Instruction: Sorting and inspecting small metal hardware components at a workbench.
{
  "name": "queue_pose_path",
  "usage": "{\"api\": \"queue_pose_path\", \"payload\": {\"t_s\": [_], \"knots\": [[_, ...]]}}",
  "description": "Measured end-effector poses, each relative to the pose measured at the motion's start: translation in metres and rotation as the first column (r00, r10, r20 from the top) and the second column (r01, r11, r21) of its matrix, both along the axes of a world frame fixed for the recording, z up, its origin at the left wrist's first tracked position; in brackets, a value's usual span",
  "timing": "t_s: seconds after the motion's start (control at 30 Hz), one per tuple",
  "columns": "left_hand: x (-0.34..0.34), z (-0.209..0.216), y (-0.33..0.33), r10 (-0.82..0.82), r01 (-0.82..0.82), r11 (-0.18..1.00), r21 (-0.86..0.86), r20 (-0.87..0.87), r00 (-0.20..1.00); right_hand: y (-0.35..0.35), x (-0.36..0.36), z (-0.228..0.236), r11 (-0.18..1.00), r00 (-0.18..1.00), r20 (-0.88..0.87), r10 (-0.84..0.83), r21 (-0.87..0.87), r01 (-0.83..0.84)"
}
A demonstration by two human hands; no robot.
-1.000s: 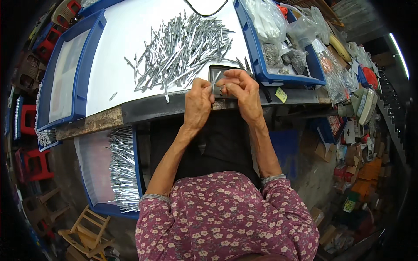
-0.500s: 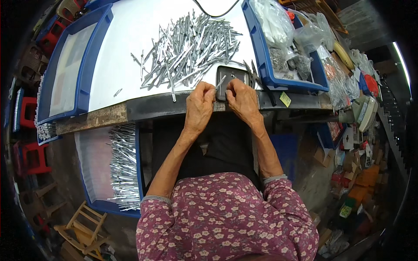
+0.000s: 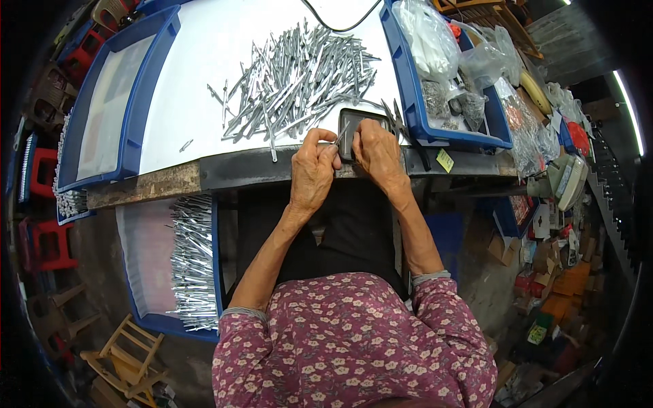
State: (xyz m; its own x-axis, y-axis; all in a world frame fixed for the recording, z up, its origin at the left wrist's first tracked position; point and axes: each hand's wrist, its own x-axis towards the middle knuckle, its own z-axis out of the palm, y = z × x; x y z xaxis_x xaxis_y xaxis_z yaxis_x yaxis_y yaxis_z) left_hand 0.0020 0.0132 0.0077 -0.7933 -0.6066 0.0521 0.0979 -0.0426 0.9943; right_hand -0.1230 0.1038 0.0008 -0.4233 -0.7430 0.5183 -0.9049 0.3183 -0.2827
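My left hand point(image 3: 313, 171) pinches a thin silver metal rod point(image 3: 342, 133) at the table's near edge. My right hand point(image 3: 378, 158) touches the same rod, fingers curled over a small dark tray point(image 3: 354, 117) that lies just beyond both hands. A large heap of the same silver rods point(image 3: 299, 81) is spread on the white tabletop point(image 3: 197, 102) behind the hands. Both hands are close together, almost touching.
A blue bin point(image 3: 415, 102) with plastic bags and small parts stands at the right. A flat blue tray point(image 3: 102, 102) lies at the left. Below the table a blue crate point(image 3: 187, 262) holds rows of finished rods. Red stools and a wooden stool stand on the floor left.
The view has shifted a little. My hands stay at the dark tray; the fingers have worked on the rod, which now points up and right between them.
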Motion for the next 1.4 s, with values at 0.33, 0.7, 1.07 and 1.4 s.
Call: {"api": "queue_pose_path", "payload": {"t_s": [0.33, 0.7, 1.07, 1.4], "knots": [[0.003, 0.006, -0.003, -0.021, 0.032, 0.984, 0.177, -0.061, 0.998, -0.004, -0.006, 0.007, 0.991, 0.999, 0.017, -0.040, 0.126, 0.038], [0.000, 0.007, -0.005, -0.008, 0.015, 0.983, 0.181, -0.043, 0.999, -0.005, -0.007, 0.008, 0.990, 0.968, 0.249, -0.023, -0.132, 0.058], [-0.006, 0.010, -0.002, 0.003, 0.012, 0.961, 0.275, -0.051, 0.999, -0.001, 0.012, 0.021, 0.933, 0.490, 0.841, 0.232, -0.334, 0.131], [-0.006, 0.008, -0.002, 0.021, 0.026, 0.932, 0.361, -0.126, 0.992, -0.002, 0.028, 0.022, 0.925, 0.477, 0.837, 0.270, -0.362, 0.112]]}}
